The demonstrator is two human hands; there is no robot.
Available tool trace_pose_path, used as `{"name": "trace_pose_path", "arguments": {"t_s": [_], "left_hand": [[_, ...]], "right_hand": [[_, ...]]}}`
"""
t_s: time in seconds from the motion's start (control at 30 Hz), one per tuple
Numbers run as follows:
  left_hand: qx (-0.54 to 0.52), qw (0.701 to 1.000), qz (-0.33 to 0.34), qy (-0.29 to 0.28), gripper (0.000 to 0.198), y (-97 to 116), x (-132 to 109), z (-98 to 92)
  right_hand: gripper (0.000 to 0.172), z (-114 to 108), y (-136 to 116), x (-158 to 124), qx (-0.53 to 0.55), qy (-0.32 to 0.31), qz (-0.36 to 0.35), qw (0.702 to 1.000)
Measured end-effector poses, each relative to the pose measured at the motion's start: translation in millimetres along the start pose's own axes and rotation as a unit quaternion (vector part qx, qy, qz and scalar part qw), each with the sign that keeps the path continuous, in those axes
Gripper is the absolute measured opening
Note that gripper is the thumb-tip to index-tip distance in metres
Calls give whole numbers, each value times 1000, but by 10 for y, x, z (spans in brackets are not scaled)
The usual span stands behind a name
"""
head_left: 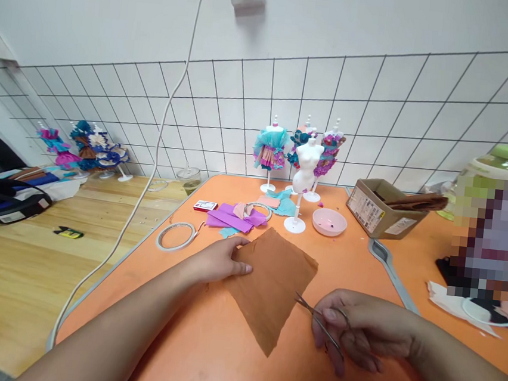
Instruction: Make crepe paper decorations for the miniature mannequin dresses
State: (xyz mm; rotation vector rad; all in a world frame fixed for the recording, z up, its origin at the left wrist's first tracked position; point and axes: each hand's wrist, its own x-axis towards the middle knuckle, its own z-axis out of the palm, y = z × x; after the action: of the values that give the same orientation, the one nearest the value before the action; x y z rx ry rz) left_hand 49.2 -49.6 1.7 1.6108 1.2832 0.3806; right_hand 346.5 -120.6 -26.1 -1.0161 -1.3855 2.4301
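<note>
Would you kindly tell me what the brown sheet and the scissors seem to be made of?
Brown sheet: matte, probably crepe paper or thin cloth, by its faint creases and uneven edges. Scissors: likely smooth metal, from their grey sheen.

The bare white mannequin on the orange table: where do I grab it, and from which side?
Probably by its thin white stem, just above the round white base, coming from the front: the bare white mannequin stands upright, and that slim, straight part looks easy to pinch. Dressed mannequins stand close behind it, and a round pink bowl sits to its right.
</note>
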Motion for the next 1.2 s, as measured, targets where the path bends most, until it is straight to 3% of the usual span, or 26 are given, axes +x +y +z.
{"name": "trace_pose_path", "arguments": {"t_s": [0.07, 0.17, 0.3, 0.37, 0.43, 0.5, 0.57, 0.67, 0.73, 0.83, 0.87, 0.93, 1.0, 1.03, 1.1, 1.2], "left_hand": [[-36, 999, -15, 5, 63, -11, 32, 15], [-87, 996, -21, 22, 78, -17, 60, 33], [15, 1000, -4, -24, 80, -27, 22, 29], [84, 995, 30, -48, 75, -30, -13, 33], [125, 989, 62, -45, 68, -31, -38, 50], [154, 985, 75, -16, 61, -32, -44, 69], [193, 978, 79, 19, 54, -41, -29, 80], [238, 967, 79, 39, 42, -60, 12, 83], [240, 965, 87, 53, 43, -62, 26, 77], [263, 946, 171, 82, 46, -34, -14, 34], [278, 936, 208, 60, 46, -18, -45, 5], [299, 919, 254, -52, 52, 12, -116, -66], [311, 910, 241, -127, 59, 31, -174, -127], [320, 909, 228, -139, 60, 36, -188, -142], [327, 913, 207, -129, 54, 38, -183, -124], [294, 931, 198, -93, 36, 32, -121, 29]], "right_hand": [[43, 24, -13, 20, 8, 20, -25, 999], [45, 58, -48, 65, 27, 116, -104, 987], [43, 44, -94, 117, -47, 294, -177, 938], [34, 6, -110, 124, -179, 417, -189, 871], [25, -51, -115, 109, -333, 512, -161, 775], [25, -128, -107, 70, -433, 556, -113, 700], [26, -221, -88, 18, -476, 568, -68, 668], [14, -367, -63, -51, -513, 560, -7, 651], [12, -446, -59, -73, -534, 544, 7, 647], [14, -533, -61, -75, -524, 530, 21, 666], [16, -559, -59, -72, -505, 526, 25, 684], [20, -612, -50, -70, -459, 505, 19, 731], [22, -645, -45, -73, -427, 479, -1, 767], [22, -640, -49, -75, -422, 477, -6, 771], [22, -559, -71, -67, -433, 501, -15, 749], [16, -239, -104, -4, -502, 519, -76, 687]]}}
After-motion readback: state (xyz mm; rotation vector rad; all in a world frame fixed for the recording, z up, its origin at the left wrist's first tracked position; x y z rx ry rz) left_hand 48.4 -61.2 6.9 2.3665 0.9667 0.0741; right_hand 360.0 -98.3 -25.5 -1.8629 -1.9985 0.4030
